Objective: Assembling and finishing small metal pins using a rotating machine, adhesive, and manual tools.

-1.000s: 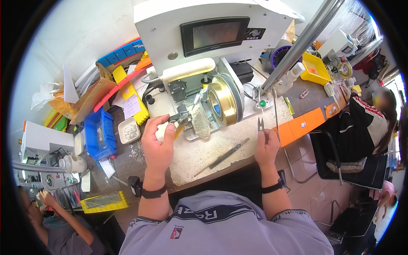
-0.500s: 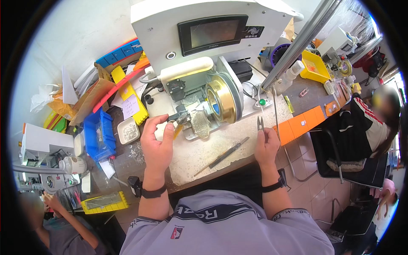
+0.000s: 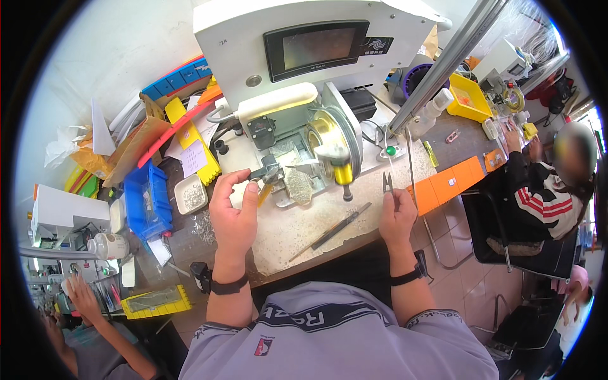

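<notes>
My left hand (image 3: 233, 212) is at the front left of a white bench machine (image 3: 234, 76). Its thumb and forefinger close round the end of a dark lever (image 3: 258, 173) beside a small metal clamp. My right hand (image 3: 398, 216) pinches dark pointed tweezers (image 3: 387, 183), their two tips apart and pointing away from me. Between my hands, a round gold wheel (image 3: 325, 136) sits in the machine, with a yellow cylinder (image 3: 343, 173) ending in a black knob below it. A dark slim tool (image 3: 335, 230) lies on the worn white board (image 3: 278, 250).
A white dish (image 3: 191, 194) of small pieces and a blue bin (image 3: 147, 202) stand left. Orange trays (image 3: 449, 183) line the right edge, near a metal post (image 3: 443, 69). People sit at both sides: a striped sleeve (image 3: 538, 202) right, a raised hand (image 3: 82, 297) left.
The machine's wheel has turned, bringing the yellow cylinder into view. The lit round button has dimmed. The person at right now reaches to the bench; my hands stay put.
</notes>
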A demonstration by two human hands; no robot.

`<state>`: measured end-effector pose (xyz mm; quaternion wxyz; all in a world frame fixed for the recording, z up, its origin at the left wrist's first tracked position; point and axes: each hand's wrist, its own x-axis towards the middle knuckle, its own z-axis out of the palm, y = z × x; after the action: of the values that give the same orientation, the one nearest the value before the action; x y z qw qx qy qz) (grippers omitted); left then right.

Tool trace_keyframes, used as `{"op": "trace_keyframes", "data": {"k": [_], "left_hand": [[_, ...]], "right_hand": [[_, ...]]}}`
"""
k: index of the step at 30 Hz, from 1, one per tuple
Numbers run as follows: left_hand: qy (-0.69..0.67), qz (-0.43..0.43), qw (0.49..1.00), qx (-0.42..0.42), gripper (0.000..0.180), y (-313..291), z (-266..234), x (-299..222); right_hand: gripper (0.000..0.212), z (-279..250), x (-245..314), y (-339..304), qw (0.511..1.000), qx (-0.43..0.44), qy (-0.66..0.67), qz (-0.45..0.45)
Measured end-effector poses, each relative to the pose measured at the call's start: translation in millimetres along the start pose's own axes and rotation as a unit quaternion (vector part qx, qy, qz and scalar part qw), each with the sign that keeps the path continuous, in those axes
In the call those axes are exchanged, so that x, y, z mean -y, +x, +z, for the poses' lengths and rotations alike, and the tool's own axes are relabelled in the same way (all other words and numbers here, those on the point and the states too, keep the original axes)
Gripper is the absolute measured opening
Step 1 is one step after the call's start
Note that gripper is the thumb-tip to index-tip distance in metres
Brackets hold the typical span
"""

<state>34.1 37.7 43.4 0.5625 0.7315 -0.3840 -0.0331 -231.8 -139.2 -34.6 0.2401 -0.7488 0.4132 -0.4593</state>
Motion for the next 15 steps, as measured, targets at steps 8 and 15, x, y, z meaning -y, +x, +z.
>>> {"op": "trace_keyframes", "data": {"k": [8,15], "left_hand": [[0.013,-0.001,1.0,-0.001,0.028,-0.2,-0.2,1.1],[0.019,-0.003,1.0,-0.004,0.028,-1.4,0.4,1.7]], "right_hand": [[0.011,-0.3,-0.5,0.0,1.0,0.002,0.002,-0.002],[0.011,-0.5,0.6,-0.3,1.0,0.004,0.007,0.0]]}}
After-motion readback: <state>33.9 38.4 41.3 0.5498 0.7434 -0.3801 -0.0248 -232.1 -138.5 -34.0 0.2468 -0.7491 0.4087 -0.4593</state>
